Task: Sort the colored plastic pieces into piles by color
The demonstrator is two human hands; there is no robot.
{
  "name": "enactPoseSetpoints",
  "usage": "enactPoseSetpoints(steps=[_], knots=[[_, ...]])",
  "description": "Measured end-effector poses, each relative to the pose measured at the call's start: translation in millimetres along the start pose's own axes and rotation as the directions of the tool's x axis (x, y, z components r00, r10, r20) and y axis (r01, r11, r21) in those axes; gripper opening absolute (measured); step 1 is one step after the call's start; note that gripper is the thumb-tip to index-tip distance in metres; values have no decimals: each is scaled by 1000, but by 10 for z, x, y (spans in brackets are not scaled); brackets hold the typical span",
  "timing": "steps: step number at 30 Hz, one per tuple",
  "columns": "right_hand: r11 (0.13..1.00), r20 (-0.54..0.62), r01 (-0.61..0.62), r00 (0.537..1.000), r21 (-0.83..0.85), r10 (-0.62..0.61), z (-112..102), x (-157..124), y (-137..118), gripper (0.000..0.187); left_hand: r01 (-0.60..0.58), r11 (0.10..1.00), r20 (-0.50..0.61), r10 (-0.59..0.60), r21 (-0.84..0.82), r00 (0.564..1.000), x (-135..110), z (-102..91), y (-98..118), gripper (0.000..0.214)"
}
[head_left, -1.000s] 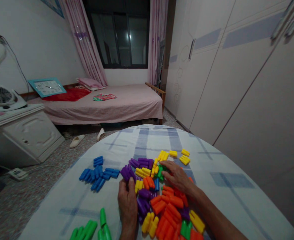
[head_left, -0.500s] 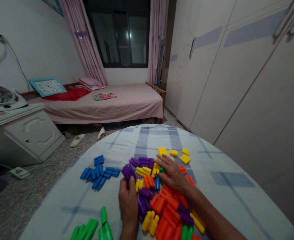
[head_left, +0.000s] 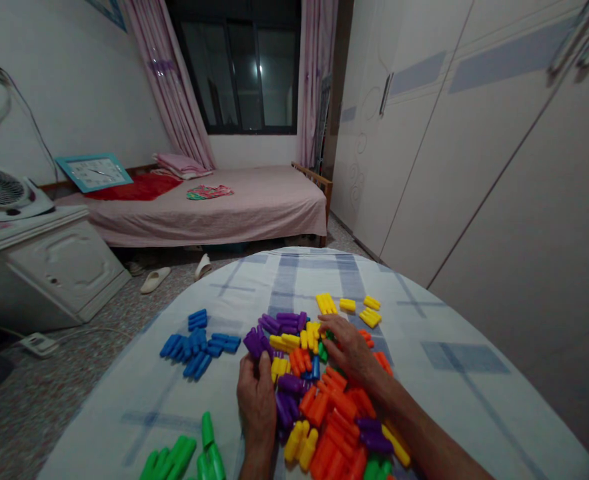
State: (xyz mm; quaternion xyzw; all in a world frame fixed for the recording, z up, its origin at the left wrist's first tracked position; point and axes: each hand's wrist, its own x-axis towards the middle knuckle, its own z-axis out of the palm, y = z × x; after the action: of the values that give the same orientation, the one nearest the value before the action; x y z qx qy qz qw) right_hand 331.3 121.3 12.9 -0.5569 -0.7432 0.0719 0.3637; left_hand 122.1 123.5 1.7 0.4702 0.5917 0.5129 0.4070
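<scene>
Near edge, left: two green clumps (head_left: 179, 457). My left hand (head_left: 257, 400) lies palm down at the left side of the pile (head_left: 334, 413). Its fingertips are on a purple block (head_left: 253, 343) just beyond, long axis angled away leftward. Grip or mere touch, can't tell. Right hand (head_left: 351, 350) lies flat, fingers spread, holding nothing, tips at yellow pieces (head_left: 310, 331). Blue group (head_left: 199, 343) sits left, too overlapped to count. Four yellow blocks (head_left: 347, 305) lie toward the far edge of the table (head_left: 474, 373), nearer the right hand.
</scene>
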Motion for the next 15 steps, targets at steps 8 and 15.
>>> enactPoseSetpoints(steps=[8,15], knots=[[998,32,-61,998,-9,62,-6,-10,-13,28,6,1000,-11,-6,8,1000,-15,-16,27,44],[999,50,7,999,-35,-5,-6,19,-17,30,8,1000,-18,-9,-3,1000,-19,-11,44,47]])
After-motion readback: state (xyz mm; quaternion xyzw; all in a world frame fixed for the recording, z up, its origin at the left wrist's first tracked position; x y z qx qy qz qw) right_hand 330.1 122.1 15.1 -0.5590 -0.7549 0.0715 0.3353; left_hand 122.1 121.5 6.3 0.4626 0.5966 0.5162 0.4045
